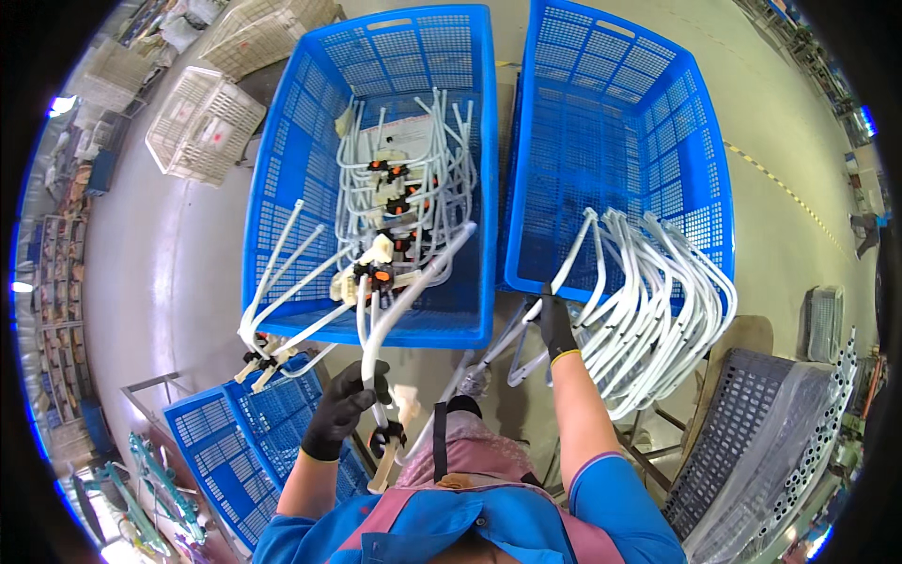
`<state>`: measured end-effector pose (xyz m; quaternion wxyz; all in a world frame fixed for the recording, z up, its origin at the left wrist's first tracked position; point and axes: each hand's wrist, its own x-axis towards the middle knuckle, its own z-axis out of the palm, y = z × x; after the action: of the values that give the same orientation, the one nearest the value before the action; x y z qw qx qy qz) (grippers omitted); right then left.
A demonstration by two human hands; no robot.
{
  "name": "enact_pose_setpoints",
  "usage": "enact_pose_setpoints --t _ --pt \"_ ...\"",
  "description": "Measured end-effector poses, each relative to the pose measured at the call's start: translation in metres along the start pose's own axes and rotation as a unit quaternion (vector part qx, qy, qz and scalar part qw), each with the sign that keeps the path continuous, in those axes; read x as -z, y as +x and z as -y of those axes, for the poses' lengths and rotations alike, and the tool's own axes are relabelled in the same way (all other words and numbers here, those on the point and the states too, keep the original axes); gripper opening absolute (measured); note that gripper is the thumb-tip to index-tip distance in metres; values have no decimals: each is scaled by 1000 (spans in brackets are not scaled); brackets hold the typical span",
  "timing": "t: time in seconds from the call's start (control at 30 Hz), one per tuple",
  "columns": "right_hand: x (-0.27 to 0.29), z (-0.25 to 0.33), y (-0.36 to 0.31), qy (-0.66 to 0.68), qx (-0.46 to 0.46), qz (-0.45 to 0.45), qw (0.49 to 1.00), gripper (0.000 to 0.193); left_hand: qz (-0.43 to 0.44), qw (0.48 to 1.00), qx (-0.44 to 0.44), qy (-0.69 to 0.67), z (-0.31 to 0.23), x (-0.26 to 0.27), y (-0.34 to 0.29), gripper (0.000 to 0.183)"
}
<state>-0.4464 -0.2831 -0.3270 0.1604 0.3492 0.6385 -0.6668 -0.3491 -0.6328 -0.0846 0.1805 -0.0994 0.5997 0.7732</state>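
Note:
My left hand (340,414), in a black glove, is closed round a bent white tube (369,362) in front of my body. Near its lower end sit a black fitting and a beige plastic piece (404,404); the tube's upper end reaches over the left blue crate (404,336). At the near edge of the right blue crate (516,216), my gloved right hand (558,324) grips another bent white tube (573,254). Beside that hand, several similar white tubes (648,320) hang over the crate's near rim.
In the left crate lie several white tube frames (404,188) with black, orange and beige fittings. Another fitted frame (272,348) leans over its near left corner. Smaller blue baskets (225,442) stand lower left, white crates (202,127) upper left, and a dark perforated crate (723,423) lower right.

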Motion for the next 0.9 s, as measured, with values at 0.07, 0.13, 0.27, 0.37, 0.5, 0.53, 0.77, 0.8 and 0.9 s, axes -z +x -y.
enact_pose_setpoints --t 0.07,0.13,0.27,0.37,0.5,0.53,0.77,0.8,0.9 --pt "-5 1 -8 -33 31 -37 998 46 -16 997 75 29 -10 7 -10 36" --pt "-7 5 -36 126 110 8 986 44 -51 983 171 38 -9 8 -14 33" --pt "6 37 -125 158 140 8 977 40 -87 949 293 78 4 -9 -34 13" --pt "21 61 -199 126 117 -13 985 36 -89 947 284 123 3 -22 -58 14" --pt "43 69 -295 106 42 15 993 33 -67 971 158 169 -8 -28 -81 13" --pt "49 66 -318 80 75 36 993 32 -48 975 140 165 -10 -28 -86 13" --pt "97 -2 -480 57 146 11 988 25 -12 954 73 289 -5 -49 -163 15" --pt "107 -22 -509 29 174 -6 984 22 -19 946 59 319 -5 -53 -177 18" --pt "141 -95 -608 -80 250 -101 960 12 -14 950 4 312 -7 -61 -237 22"
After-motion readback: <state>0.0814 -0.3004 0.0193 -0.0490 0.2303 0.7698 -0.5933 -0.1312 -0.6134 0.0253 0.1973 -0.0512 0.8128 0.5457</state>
